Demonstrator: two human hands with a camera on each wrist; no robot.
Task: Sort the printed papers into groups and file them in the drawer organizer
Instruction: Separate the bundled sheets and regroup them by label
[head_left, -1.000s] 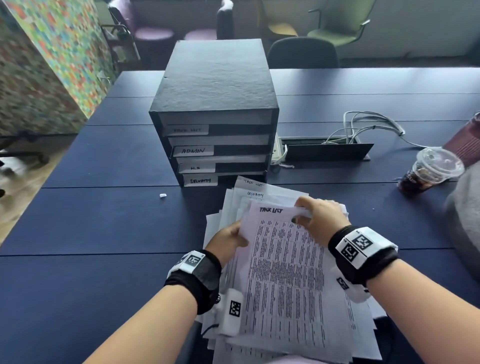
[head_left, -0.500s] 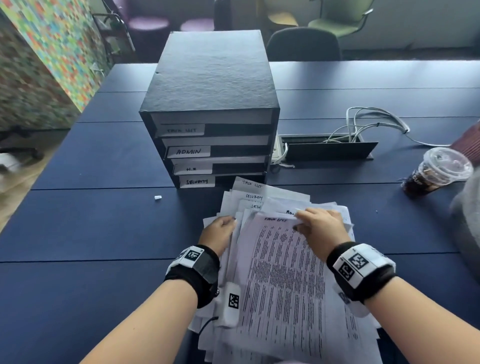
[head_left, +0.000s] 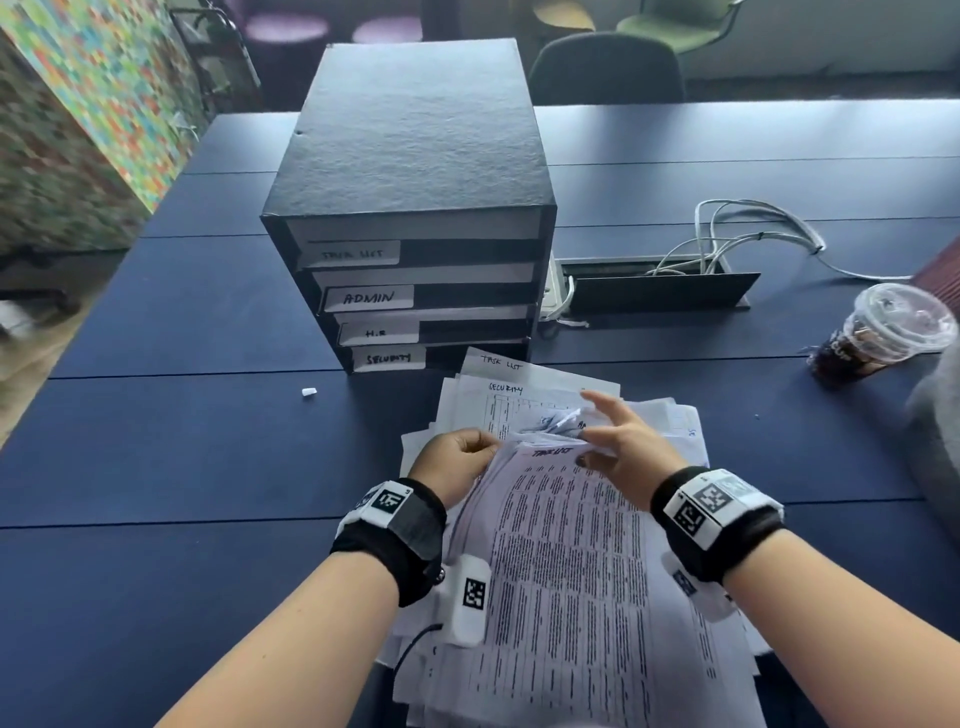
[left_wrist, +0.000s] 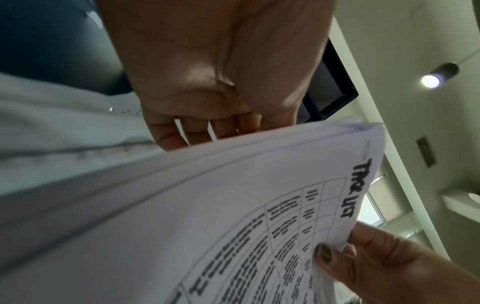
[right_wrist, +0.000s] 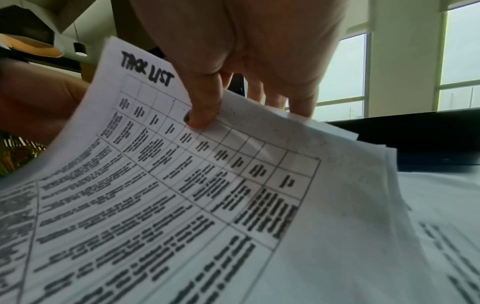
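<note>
The dark blue table (head_left: 156, 452) carries a black drawer organizer (head_left: 415, 171) toward its far middle, four drawers stacked, each front bearing a white handwritten label: TASK LIST, ADMIN, H.R and SECURITY from top down. All four drawers sit pushed in. To the organizer's right a cable hatch (head_left: 660, 288) stands open in the tabletop with white cables (head_left: 753, 228) looping out of it, and near the right edge a lidded plastic cup (head_left: 883, 332) of dark drink stands. A small white scrap (head_left: 309, 392) lies alone on the table left of the papers. Chairs line the far edge.

Nothing blocks the drawer fronts except the far corner of the paper pile (head_left: 519, 395), which reaches right up to the bottom SECURITY drawer.

The pile sprawls loosely from the organizer's foot back to the near edge — white sheets fanned askew, some headed in pen with TASK LIST or SECURITY. On top is a lifted bundle of sheets (head_left: 561, 545) printed with a dense table and headed TASK LIST in thick marker.

The left hand (head_left: 452, 462) grips the bundle's left edge, fingers curled under, thumb on top. The right hand (head_left: 623, 447) pinches the top sheet's upper corner, thumb (right_wrist: 205, 111) pressed on the printed face — the other fingers spread behind the paper.
</note>
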